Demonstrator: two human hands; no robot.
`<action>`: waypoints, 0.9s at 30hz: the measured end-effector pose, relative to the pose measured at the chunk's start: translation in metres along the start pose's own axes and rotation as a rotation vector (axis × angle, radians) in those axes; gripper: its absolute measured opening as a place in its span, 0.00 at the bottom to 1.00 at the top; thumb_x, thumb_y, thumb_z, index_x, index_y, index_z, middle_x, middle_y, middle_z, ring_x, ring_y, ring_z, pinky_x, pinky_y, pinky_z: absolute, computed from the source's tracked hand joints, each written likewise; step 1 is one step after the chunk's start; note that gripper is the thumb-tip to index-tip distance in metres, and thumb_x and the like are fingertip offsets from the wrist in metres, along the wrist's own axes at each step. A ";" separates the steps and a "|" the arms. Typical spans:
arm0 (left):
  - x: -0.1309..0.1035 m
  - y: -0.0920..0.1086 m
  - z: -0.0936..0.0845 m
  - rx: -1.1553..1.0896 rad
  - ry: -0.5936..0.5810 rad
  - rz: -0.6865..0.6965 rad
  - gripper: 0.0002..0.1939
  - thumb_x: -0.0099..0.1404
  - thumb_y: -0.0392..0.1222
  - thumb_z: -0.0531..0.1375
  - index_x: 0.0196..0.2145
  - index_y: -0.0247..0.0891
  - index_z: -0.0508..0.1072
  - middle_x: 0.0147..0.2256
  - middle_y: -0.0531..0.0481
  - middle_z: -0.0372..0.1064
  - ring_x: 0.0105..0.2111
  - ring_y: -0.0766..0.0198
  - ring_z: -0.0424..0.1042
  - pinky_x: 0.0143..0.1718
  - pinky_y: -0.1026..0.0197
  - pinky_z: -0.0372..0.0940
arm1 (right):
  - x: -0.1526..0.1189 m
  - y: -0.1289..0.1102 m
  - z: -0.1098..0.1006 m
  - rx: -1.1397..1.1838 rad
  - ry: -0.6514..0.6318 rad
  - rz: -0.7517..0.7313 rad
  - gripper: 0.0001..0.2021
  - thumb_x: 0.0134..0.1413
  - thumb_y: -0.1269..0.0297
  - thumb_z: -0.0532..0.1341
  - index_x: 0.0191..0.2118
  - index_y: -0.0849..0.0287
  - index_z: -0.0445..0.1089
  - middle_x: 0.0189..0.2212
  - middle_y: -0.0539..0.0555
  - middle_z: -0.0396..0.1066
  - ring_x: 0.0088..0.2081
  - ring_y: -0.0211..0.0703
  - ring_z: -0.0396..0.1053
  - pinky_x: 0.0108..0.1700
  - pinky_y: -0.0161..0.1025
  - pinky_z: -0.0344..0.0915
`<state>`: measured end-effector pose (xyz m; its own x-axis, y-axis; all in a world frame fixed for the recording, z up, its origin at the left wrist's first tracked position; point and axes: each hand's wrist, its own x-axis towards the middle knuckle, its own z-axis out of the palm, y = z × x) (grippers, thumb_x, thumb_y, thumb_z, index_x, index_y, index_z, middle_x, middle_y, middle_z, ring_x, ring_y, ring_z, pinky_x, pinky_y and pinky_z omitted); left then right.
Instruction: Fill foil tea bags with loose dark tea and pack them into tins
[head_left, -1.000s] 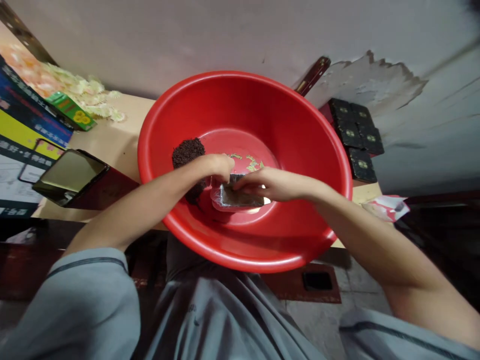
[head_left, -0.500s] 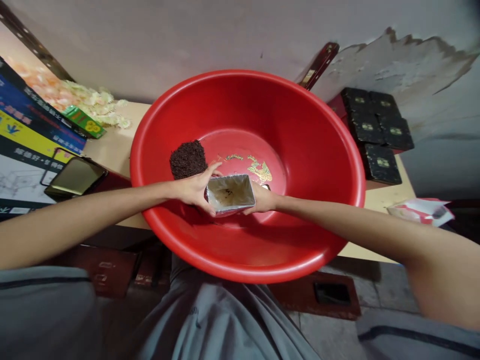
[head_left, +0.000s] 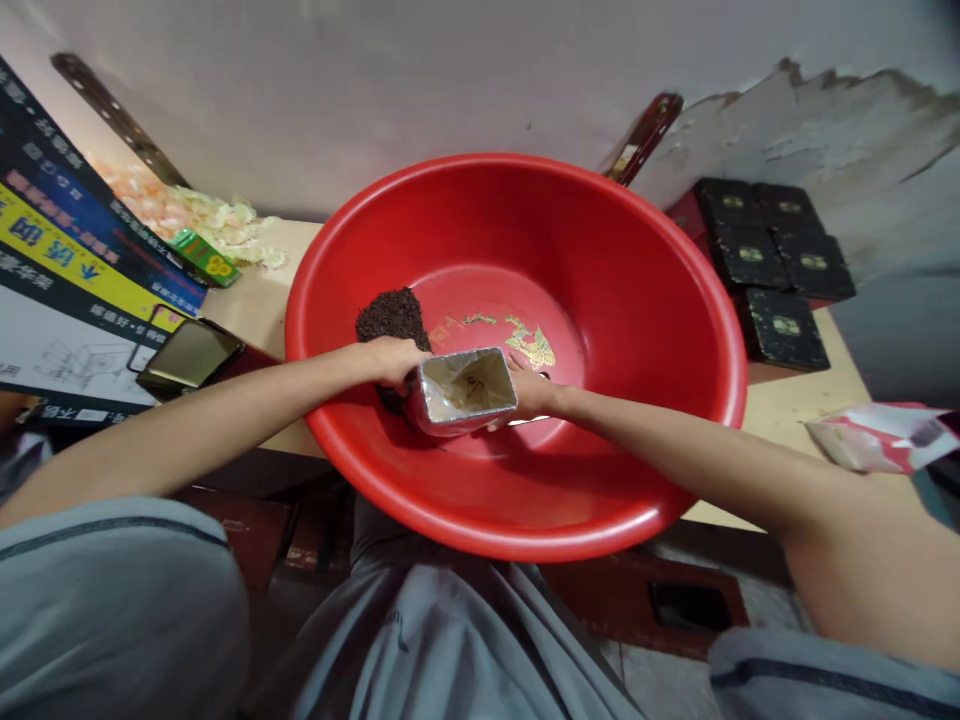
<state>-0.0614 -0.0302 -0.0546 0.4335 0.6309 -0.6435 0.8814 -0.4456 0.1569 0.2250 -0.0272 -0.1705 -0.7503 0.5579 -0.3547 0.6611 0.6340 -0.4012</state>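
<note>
A pale wooden table (head_left: 259,300) is carrying a large red plastic basin (head_left: 637,300), which is sitting at its middle and overhanging the near edge. Left of the basin, a dark tin with an open mouth (head_left: 191,355) is lying on its side, just beside the rim. Farther left and behind, a small green box (head_left: 204,257) is resting against a heap of pale dried petals (head_left: 225,225). Right of the basin, black square boxes (head_left: 772,265) are lying in a cluster, and a crumpled red-and-white wrapper (head_left: 877,437) is lying nearer the front edge.
</note>
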 end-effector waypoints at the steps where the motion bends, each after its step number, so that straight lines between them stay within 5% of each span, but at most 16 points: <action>1: 0.002 -0.002 -0.015 0.090 0.029 -0.044 0.26 0.62 0.32 0.70 0.59 0.41 0.81 0.57 0.37 0.81 0.57 0.38 0.79 0.55 0.48 0.74 | 0.001 0.008 -0.006 -0.118 0.038 0.002 0.55 0.50 0.51 0.78 0.79 0.63 0.56 0.73 0.76 0.58 0.76 0.81 0.53 0.76 0.77 0.45; 6: 0.013 -0.016 -0.096 -0.051 0.683 -0.244 0.26 0.73 0.41 0.63 0.67 0.45 0.75 0.61 0.40 0.78 0.61 0.44 0.76 0.59 0.48 0.72 | 0.023 0.036 -0.055 -0.176 0.251 -0.025 0.52 0.63 0.59 0.70 0.83 0.65 0.42 0.74 0.81 0.53 0.72 0.76 0.61 0.68 0.70 0.65; 8: 0.016 -0.018 -0.110 -0.185 0.899 -0.234 0.24 0.77 0.43 0.60 0.68 0.46 0.73 0.60 0.45 0.78 0.60 0.52 0.77 0.61 0.54 0.70 | 0.046 0.032 -0.068 -0.204 0.320 -0.142 0.47 0.66 0.57 0.69 0.82 0.61 0.48 0.77 0.80 0.48 0.75 0.75 0.56 0.70 0.69 0.63; 10: 0.017 -0.018 -0.111 -0.280 0.998 -0.232 0.21 0.79 0.43 0.58 0.66 0.45 0.74 0.57 0.46 0.80 0.58 0.55 0.78 0.60 0.56 0.70 | 0.077 0.020 -0.071 -0.258 0.315 -0.300 0.40 0.68 0.52 0.68 0.79 0.56 0.57 0.78 0.77 0.45 0.77 0.73 0.52 0.71 0.70 0.61; 16: 0.002 -0.026 -0.100 -0.335 1.048 -0.326 0.18 0.80 0.41 0.57 0.62 0.43 0.79 0.54 0.45 0.82 0.54 0.54 0.81 0.61 0.53 0.70 | 0.183 -0.016 -0.029 -0.429 0.169 -0.830 0.40 0.66 0.38 0.67 0.76 0.49 0.64 0.80 0.74 0.44 0.78 0.75 0.47 0.71 0.74 0.54; 21: -0.008 -0.012 -0.106 -0.205 0.944 -0.319 0.18 0.82 0.45 0.56 0.62 0.45 0.79 0.54 0.45 0.83 0.55 0.50 0.80 0.59 0.49 0.72 | 0.220 -0.014 0.009 -0.410 0.312 -0.848 0.33 0.69 0.40 0.63 0.72 0.51 0.70 0.76 0.74 0.54 0.73 0.74 0.54 0.66 0.74 0.56; 27: -0.002 0.007 -0.100 -0.166 0.872 -0.235 0.18 0.81 0.48 0.55 0.60 0.53 0.80 0.54 0.49 0.82 0.56 0.46 0.78 0.54 0.45 0.73 | 0.234 -0.009 0.024 -0.368 0.456 -0.878 0.24 0.70 0.55 0.64 0.66 0.57 0.74 0.69 0.75 0.62 0.67 0.69 0.59 0.63 0.67 0.59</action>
<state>-0.0374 0.0288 0.0232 0.1681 0.9796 0.1098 0.9512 -0.1904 0.2427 0.0439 0.0848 -0.2706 -0.9451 -0.0755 0.3180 -0.0980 0.9937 -0.0552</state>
